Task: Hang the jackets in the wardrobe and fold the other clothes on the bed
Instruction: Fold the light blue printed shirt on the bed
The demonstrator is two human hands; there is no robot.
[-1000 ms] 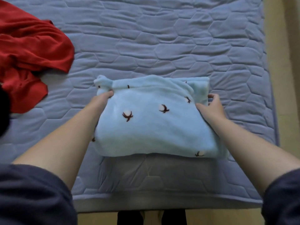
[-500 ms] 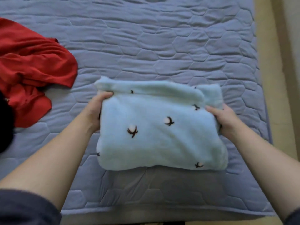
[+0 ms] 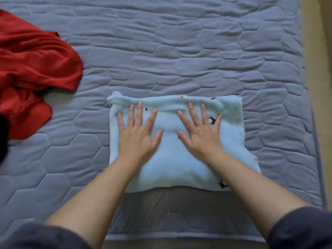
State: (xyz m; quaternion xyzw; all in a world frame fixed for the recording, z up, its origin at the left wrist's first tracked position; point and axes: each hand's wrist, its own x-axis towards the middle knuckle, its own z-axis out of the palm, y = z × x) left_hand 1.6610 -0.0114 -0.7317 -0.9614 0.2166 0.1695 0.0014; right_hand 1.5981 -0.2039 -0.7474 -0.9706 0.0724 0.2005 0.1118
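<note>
Your left hand [image 3: 136, 139] and right hand [image 3: 201, 137] lie flat, fingers [image 3: 138, 112] straight and spread, pressing the folded blue fleece [image 3: 179, 164] beneath them onto the bed [image 3: 179, 51], evidently to flatten it; the red garment [image 3: 36, 65] lies crumpled well to their left.

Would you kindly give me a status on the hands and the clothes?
Both flat: left hand, right hand, on folded light-blue fleece garment. At left, crumpled red garment, unfolded. Nothing in the way.

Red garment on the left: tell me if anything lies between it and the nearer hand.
Nothing visible does. The left hand lies flat on the folded light blue fleece, beside the right hand; only bare quilted bed cover separates it from the red garment.
</note>
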